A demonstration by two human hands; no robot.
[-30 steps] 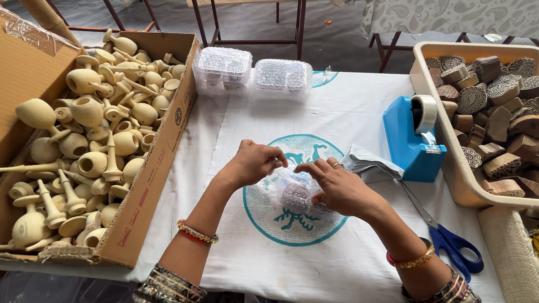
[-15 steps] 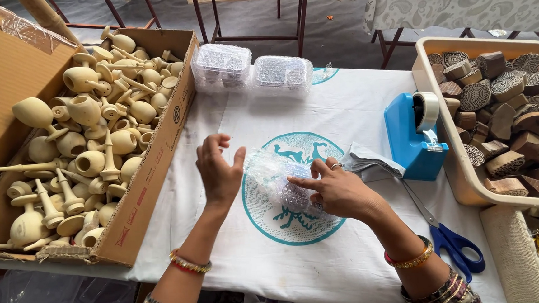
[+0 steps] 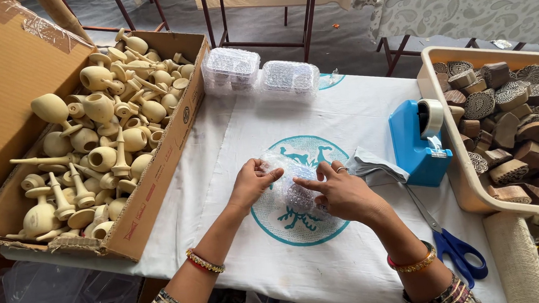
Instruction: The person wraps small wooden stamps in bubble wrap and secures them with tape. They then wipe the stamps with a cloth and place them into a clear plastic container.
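Head view: a bubble-wrapped bundle (image 3: 294, 190) lies mid-worktop (image 3: 355, 121) on the teal emblem, within easy reach of both hands. Left hand (image 3: 251, 184) curls its fingers onto the wrap's edge; right hand (image 3: 341, 194) presses half-spread fingers on top (contents unclear). Tape dispenser (image 3: 420, 142) stands near.

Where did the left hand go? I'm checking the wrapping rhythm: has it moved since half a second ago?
Yes. The left hand has come down from its raised, open pose, toward the teal print, and now grips the bubble-wrapped bundle.
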